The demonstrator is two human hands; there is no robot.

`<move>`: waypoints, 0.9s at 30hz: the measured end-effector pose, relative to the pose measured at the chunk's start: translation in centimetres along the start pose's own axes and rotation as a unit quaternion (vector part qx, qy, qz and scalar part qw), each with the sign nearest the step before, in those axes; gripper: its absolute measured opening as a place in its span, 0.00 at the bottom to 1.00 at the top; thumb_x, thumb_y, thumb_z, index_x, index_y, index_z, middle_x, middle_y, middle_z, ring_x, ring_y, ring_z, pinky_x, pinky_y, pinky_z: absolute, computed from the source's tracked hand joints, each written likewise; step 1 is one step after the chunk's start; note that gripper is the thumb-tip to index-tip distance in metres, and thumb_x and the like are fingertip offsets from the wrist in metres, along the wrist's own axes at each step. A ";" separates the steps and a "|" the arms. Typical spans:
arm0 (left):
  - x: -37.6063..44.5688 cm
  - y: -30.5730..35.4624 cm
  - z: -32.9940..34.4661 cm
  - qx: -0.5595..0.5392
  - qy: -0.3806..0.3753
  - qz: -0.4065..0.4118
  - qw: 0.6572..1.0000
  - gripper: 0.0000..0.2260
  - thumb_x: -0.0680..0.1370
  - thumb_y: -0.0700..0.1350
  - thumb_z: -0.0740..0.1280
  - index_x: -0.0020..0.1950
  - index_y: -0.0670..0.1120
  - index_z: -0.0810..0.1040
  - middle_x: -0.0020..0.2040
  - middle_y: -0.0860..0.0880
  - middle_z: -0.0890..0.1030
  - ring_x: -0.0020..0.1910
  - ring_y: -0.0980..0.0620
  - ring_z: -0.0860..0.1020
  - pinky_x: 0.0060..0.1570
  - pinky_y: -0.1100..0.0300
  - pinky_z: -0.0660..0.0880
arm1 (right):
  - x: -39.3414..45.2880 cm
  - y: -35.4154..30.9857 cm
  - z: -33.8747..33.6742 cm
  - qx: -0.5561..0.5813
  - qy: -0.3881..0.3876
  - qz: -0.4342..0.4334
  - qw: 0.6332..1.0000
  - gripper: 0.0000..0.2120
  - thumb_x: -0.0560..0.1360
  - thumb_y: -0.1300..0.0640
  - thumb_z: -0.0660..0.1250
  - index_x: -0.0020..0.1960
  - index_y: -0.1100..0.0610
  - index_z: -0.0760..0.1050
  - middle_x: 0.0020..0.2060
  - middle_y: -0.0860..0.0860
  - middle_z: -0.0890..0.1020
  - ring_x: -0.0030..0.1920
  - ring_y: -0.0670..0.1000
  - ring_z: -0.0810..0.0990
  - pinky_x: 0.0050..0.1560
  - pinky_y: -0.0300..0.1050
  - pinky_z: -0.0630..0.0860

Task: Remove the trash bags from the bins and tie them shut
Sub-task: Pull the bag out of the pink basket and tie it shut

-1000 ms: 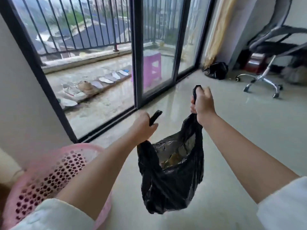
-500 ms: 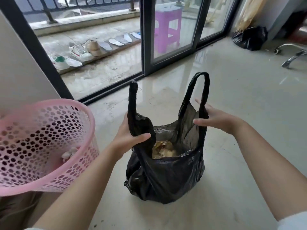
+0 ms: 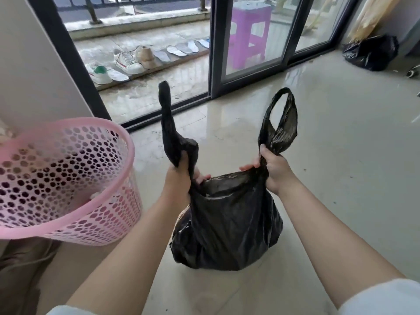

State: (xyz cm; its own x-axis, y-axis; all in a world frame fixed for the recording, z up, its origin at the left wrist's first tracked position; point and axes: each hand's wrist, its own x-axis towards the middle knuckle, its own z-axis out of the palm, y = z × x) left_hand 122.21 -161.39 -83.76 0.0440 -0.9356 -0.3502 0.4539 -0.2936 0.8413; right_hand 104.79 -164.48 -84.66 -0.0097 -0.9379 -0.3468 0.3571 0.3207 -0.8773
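Note:
A black trash bag [image 3: 229, 226] rests on the shiny tiled floor in the middle of the view, out of the bin. My left hand [image 3: 179, 178] is closed around the base of its left handle, which sticks up twisted. My right hand [image 3: 273, 169] grips the base of the right handle, whose loop stands open above my fist. The bag's mouth is pulled nearly flat between the two hands. A pink perforated bin [image 3: 68, 178] stands at the left, with a few white scraps inside.
Sliding glass doors [image 3: 252, 42] run across the back, with shoes [image 3: 127, 62] and a purple stool [image 3: 250, 30] on the balcony beyond. Another black bag [image 3: 372, 53] lies in the far right corner by a curtain. Open floor lies to the right.
The bag went from hanging in the air to resting on the floor. Both hands slid down to the handle bases and closed, narrowing the bag's mouth and hiding the contents.

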 end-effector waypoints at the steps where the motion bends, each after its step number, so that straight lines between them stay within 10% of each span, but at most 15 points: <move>1: 0.3 -0.2 -0.2 -0.013 0.002 -0.005 1.000 0.21 0.81 0.53 0.53 0.31 0.45 0.60 0.16 0.54 0.62 0.14 0.57 0.61 0.33 0.60 0.74 | 0.2 0.3 0.3 0.014 0.015 0.001 1.000 0.23 0.81 0.55 0.51 0.29 0.59 0.64 0.13 0.46 0.67 0.15 0.47 0.70 0.28 0.41 0.78; 4: 0.7 -0.6 -1.3 0.047 -0.029 -0.028 0.998 0.14 0.79 0.49 0.61 0.35 0.48 0.63 0.19 0.54 0.63 0.17 0.58 0.63 0.30 0.63 0.72 | 0.4 1.4 1.4 -0.041 0.039 0.060 0.997 0.18 0.81 0.54 0.54 0.33 0.56 0.60 0.13 0.47 0.59 0.12 0.44 0.56 0.18 0.29 0.66; 8: 0.7 -1.9 -2.3 0.174 -0.016 -0.056 0.983 0.08 0.78 0.34 0.61 0.41 0.43 0.68 0.30 0.47 0.68 0.26 0.52 0.69 0.29 0.63 0.68 | 0.5 2.9 1.5 -0.102 0.013 0.112 0.988 0.14 0.76 0.67 0.54 0.33 0.58 0.62 0.27 0.51 0.61 0.20 0.46 0.63 0.17 0.31 0.61; 16: 1.3 -0.3 -3.8 -0.317 0.067 -0.080 0.943 0.18 0.82 0.48 0.51 0.34 0.43 0.67 0.18 0.49 0.75 0.29 0.50 0.77 0.37 0.57 0.71 | 0.3 3.9 0.7 0.121 0.006 0.007 0.993 0.14 0.80 0.65 0.50 0.40 0.59 0.70 0.19 0.50 0.79 0.24 0.48 0.81 0.30 0.39 0.79; 22: 1.6 -2.9 -3.2 0.047 0.067 -0.203 0.976 0.16 0.82 0.38 0.50 0.36 0.40 0.65 0.30 0.47 0.62 0.10 0.60 0.63 0.12 0.72 0.59 | -0.1 4.6 2.6 -0.106 -0.047 0.038 0.993 0.11 0.77 0.65 0.50 0.39 0.57 0.64 0.13 0.45 0.60 0.14 0.42 0.55 0.18 0.30 0.57; 27: 1.3 -4.6 -3.8 0.399 0.053 -0.201 0.893 0.16 0.80 0.35 0.54 0.32 0.43 0.63 0.31 0.47 0.66 0.27 0.53 0.66 0.23 0.68 0.65 | -0.7 5.1 5.1 -0.385 -0.129 0.064 0.912 0.14 0.79 0.51 0.50 0.35 0.50 0.61 0.26 0.48 0.61 0.20 0.45 0.59 0.24 0.38 0.57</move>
State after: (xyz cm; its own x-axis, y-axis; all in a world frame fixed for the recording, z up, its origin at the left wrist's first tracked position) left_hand 123.52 -160.52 -89.65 0.1239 -0.7115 -0.6916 -0.3241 -0.6878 0.6496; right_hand 111.36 -162.85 -87.21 0.2420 -0.8538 -0.4610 -0.4223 0.3350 -0.8423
